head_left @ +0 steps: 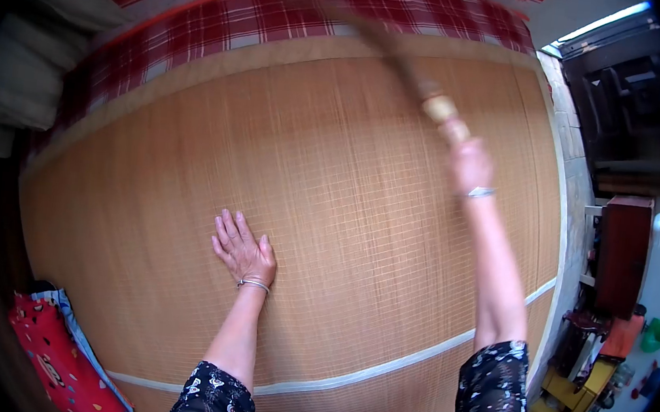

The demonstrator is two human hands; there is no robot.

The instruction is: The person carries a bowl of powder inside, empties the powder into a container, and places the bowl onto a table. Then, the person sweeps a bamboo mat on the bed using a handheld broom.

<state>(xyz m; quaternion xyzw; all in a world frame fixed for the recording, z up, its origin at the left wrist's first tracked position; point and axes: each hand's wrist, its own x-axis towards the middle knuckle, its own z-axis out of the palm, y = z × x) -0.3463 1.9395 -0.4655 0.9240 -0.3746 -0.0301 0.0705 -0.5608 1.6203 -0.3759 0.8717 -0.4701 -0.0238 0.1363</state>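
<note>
My left hand (246, 257) lies flat on the woven bamboo mat (334, 167), its fingers spread and a bracelet at the wrist. Farther up and to the right, my right hand (473, 168) is closed around the pale, ringed handle of what looks like a hand broom (396, 57). The broom's long brown part slants up and left over the mat's far side, smeared by motion. Whether its tip touches anything I cannot tell.
Red plaid cloth (204, 27) runs along the mat's far edge. A red patterned pillow (54, 350) lies at the lower left, below a grey curtain (23, 49). Beyond the right edge stand a dark red cabinet (626, 254) and a yellow stool (561, 403).
</note>
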